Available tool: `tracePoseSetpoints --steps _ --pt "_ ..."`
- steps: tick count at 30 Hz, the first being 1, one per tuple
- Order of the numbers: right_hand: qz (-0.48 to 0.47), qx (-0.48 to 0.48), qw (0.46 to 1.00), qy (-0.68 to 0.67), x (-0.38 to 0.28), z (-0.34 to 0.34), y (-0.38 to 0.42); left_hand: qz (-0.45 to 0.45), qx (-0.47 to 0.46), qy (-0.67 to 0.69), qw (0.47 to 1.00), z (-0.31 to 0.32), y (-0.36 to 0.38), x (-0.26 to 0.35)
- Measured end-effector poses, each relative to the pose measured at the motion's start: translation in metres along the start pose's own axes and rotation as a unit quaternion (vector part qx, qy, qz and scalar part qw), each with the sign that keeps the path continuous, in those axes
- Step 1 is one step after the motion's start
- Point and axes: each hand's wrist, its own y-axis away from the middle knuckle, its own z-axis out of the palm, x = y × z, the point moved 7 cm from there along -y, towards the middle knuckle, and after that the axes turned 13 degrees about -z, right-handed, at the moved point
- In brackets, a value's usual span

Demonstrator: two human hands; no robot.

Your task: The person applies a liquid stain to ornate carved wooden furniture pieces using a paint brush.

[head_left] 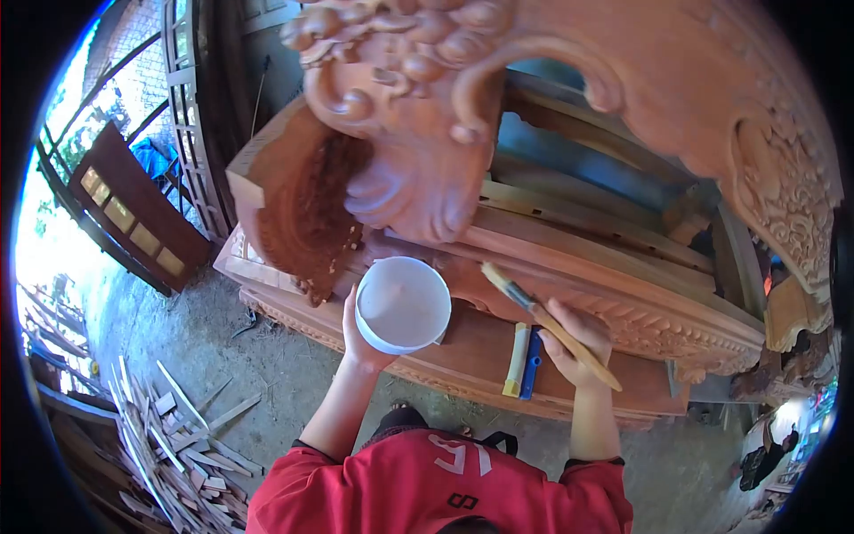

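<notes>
A round white tub (403, 304), pale inside, rests in my left hand (358, 334), whose fingers wrap its left side. My right hand (576, 343) grips the wooden handle of a paintbrush (559, 327). Its light bristles point up and left, toward the carved wooden furniture (569, 294), and are apart from the tub. Above the tub hangs a carved leg-like part (418, 191) with scrolls and round knobs. On the lower ledge, between my hands, lie a yellowish brush-like piece (516, 360) and a blue tool (531, 363) side by side.
Scrap wood strips (182, 454) are heaped on the concrete floor (294, 374) at the lower left. A dark panelled door (138, 214) leans at the far left. A carved curved rail (783, 178) arches across the upper right.
</notes>
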Motion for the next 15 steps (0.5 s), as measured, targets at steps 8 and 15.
tracePoseSetpoints --steps 8,15 --pt "-0.192 -0.161 0.967 0.045 -0.055 0.05 -0.126 -0.025 -0.036 0.005 0.999 -0.013 0.022 0.051" --pt "-0.292 -0.038 0.932 0.209 -0.127 0.021 -0.211 -0.104 -0.081 -0.022 0.991 -0.002 0.02 0.074"
